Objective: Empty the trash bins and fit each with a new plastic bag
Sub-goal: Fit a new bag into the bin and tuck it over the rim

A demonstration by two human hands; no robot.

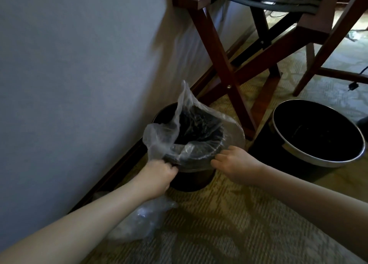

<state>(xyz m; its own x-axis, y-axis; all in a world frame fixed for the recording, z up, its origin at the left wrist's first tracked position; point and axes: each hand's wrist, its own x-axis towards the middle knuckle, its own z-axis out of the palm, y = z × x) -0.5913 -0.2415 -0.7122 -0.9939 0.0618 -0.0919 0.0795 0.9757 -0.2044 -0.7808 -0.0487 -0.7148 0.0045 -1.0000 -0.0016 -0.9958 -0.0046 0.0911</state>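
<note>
Two hands at bin rim, left hand fingers pinching clear bag edge, right hand fingers gripping same edge

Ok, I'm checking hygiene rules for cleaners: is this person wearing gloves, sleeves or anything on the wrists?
No gloves: the left hand and right hand are bare. The left forearm and right forearm are bare too, with no sleeve edge, watch or bracelet in view. No rings show, though some fingers are hidden.
</note>
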